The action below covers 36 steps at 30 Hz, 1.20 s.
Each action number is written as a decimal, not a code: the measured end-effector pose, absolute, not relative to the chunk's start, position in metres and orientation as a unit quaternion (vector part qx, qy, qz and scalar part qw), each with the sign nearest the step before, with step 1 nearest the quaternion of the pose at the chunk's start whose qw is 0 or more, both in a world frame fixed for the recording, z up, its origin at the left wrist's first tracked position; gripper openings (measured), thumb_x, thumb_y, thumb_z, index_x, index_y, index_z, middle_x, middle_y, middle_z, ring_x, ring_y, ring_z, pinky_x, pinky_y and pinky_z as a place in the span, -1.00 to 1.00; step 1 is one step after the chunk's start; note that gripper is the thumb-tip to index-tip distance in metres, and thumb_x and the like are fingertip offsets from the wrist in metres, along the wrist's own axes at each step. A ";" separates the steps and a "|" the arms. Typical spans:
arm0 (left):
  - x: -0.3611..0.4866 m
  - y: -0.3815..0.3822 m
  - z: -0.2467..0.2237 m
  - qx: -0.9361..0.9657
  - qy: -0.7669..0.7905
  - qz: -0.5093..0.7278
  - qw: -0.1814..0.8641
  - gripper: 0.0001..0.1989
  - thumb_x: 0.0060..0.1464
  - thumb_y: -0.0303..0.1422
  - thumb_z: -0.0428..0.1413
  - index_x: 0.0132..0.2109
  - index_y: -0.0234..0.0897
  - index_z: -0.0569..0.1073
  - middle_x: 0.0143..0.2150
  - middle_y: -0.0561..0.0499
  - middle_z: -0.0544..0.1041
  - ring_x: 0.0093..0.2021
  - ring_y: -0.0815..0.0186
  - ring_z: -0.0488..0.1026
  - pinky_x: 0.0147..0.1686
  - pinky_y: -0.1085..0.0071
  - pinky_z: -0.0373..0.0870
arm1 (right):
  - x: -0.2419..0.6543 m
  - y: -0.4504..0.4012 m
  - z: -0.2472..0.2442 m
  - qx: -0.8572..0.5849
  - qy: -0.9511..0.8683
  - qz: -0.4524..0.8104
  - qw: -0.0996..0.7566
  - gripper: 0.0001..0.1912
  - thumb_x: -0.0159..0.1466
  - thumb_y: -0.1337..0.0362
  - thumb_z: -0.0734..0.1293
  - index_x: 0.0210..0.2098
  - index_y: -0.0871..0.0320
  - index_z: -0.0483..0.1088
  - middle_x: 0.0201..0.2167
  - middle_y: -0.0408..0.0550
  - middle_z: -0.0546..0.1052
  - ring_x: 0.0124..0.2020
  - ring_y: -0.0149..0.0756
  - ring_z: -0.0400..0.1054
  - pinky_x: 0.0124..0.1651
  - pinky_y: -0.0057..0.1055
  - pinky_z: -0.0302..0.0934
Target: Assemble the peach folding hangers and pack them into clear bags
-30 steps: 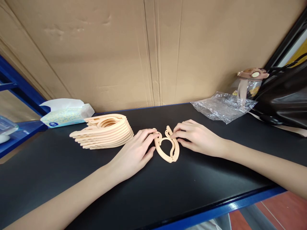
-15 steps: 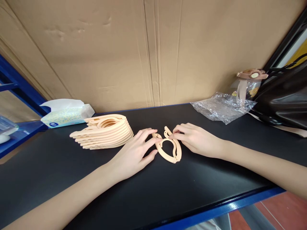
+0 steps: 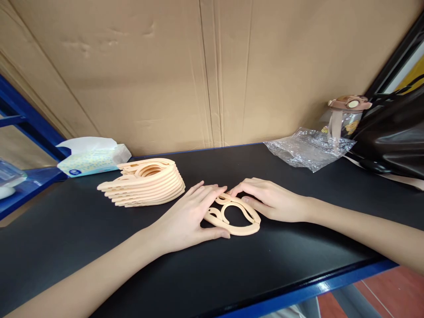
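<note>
A hanger (image 3: 243, 230) is laid on the table (image 3: 232, 274). From it, a hanger stack (image 3: 149, 187) is placed at ten o'clock, with a tissue pack (image 3: 94, 161) farther out; a plastic wrapper (image 3: 308, 152) is set between one and two, before a bottle (image 3: 349, 121).

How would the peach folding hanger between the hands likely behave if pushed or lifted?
The folding hanger would probably slide rather than roll or tip, since it lies flat on the black tabletop. Its bars look like solid molded plastic, so they should feel fairly stiff. It may pivot at one end, where a seam resembles a hinge.
</note>
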<state>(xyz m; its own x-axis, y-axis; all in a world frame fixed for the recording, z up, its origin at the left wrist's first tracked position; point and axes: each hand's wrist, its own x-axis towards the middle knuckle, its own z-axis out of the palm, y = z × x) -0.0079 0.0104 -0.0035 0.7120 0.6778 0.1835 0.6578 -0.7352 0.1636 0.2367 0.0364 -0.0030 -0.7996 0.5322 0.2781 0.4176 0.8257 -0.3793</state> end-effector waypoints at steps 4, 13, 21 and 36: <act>-0.005 0.008 0.003 0.925 0.357 0.131 0.023 -0.20 -0.06 0.14 0.14 0.19 -0.30 0.24 0.03 -0.17 0.44 0.00 0.05 0.39 0.00 0.08 0.35 | 0.236 0.035 -0.001 -0.271 -0.893 0.272 0.235 -0.76 0.37 0.23 0.17 0.02 0.11 0.26 -0.13 -0.08 0.47 -0.15 -0.38 0.34 -0.08 -0.37 0.23; -0.004 0.005 0.006 0.903 0.366 0.194 -0.119 -0.25 -0.04 0.13 0.13 0.06 -0.45 0.33 -0.06 -0.21 0.40 -0.17 0.12 0.41 -0.24 0.22 0.44 | 0.241 0.038 0.004 -0.348 -0.783 0.469 0.215 -0.70 0.25 0.04 0.30 -0.36 0.18 0.39 -0.62 -0.28 0.20 -0.57 -0.51 0.03 -0.52 -0.49 -0.12; -0.005 0.001 0.006 0.906 0.355 0.161 -0.167 -0.13 -0.05 0.14 0.13 0.21 -0.42 0.17 0.03 -0.21 0.39 -0.07 0.07 0.39 -0.11 0.18 0.34 | 0.239 0.041 0.003 -0.305 -0.715 0.597 0.199 -0.70 0.25 0.09 0.31 -0.43 0.22 0.32 -0.63 -0.30 0.15 -0.60 -0.56 -0.04 -0.54 -0.49 -0.19; -0.005 0.002 0.003 0.917 0.329 0.168 -0.150 -0.19 0.02 0.03 0.15 0.23 -0.48 0.18 0.04 -0.22 0.43 -0.03 0.08 0.39 -0.07 0.21 0.34 | 0.237 0.037 0.002 -0.284 -0.752 0.558 0.205 -0.75 0.25 0.13 0.34 -0.40 0.20 0.31 -0.60 -0.29 0.21 -0.56 -0.55 0.04 -0.51 -0.51 -0.11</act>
